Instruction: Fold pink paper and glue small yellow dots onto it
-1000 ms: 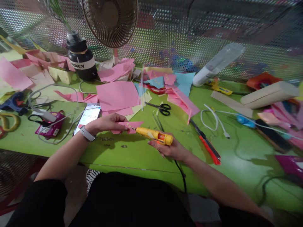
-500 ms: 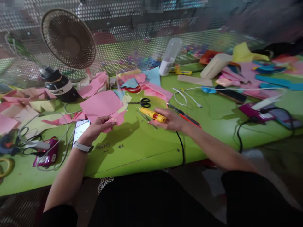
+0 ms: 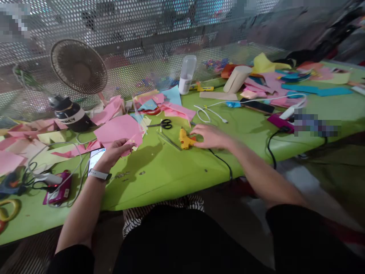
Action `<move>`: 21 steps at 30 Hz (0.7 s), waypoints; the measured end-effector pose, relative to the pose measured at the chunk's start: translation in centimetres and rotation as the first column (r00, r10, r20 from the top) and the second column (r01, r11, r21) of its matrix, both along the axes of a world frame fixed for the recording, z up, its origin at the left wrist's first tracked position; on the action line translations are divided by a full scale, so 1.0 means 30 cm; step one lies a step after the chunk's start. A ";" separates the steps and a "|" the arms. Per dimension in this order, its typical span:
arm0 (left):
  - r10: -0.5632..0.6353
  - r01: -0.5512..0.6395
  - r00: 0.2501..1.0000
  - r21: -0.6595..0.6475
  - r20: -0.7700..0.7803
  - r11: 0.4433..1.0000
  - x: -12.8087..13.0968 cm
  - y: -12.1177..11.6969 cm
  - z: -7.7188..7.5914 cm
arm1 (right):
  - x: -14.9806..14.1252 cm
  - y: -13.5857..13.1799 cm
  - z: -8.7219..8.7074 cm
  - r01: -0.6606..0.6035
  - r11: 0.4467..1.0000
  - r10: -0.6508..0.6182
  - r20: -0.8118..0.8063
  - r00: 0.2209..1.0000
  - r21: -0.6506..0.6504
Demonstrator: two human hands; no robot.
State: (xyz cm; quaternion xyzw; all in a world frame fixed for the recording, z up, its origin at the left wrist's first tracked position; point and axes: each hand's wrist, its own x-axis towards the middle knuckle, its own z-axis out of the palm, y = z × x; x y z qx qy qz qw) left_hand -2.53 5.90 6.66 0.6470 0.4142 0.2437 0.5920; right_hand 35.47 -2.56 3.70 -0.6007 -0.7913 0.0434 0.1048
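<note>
My left hand [image 3: 116, 153] pinches the edge of a pink paper piece [image 3: 137, 140] with small pale bits on it, above the green table. A larger pink sheet [image 3: 116, 129] lies behind it. My right hand [image 3: 213, 136] is open, thumb and fingers apart, just right of a yellow hot glue gun [image 3: 184, 139] on the table; whether a fingertip touches it I cannot tell. Metal tweezers [image 3: 170, 140] lie left of the glue gun. Black-handled scissors [image 3: 165, 124] rest behind them. Small metallic-looking bits [image 3: 121, 175] are scattered near my left wrist.
A lit phone [image 3: 95, 156] lies by my left forearm. A fan [image 3: 80, 68], a dark bottle [image 3: 71, 114] and a clear bottle [image 3: 186, 76] stand at the back. White cable [image 3: 205, 114], purple power strips [image 3: 61, 190] and paper scraps spread across the table [image 3: 159, 182].
The yellow glue gun, gripped by my right hand before, now lies on the table with my fingers opened beside it. My left hand keeps the pink paper. The view has shifted a little.
</note>
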 end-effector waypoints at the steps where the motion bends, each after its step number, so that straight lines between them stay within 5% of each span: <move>1: 0.000 0.001 1.000 0.012 -0.007 1.000 0.002 0.001 -0.001 | -0.022 0.004 0.016 -0.016 0.998 0.017 -0.021 1.000 0.059; 4: -0.006 0.007 1.000 0.039 -0.021 0.999 0.012 0.003 -0.006 | -0.137 0.037 0.041 -0.019 0.989 0.012 0.044 0.999 0.150; 9: -0.026 0.031 0.998 0.085 -0.051 0.996 0.028 0.011 -0.028 | -0.302 0.104 -0.009 0.018 0.999 -0.026 0.192 0.981 0.043; 14: -0.015 0.028 0.995 0.131 -0.099 0.991 0.035 0.010 -0.042 | -0.319 0.100 -0.054 0.042 0.998 -0.049 0.136 0.990 0.054; 21: -0.005 0.035 0.987 0.186 -0.159 0.982 0.057 -0.022 -0.018 | -0.318 0.087 -0.032 0.106 0.992 -0.105 -0.018 0.994 0.076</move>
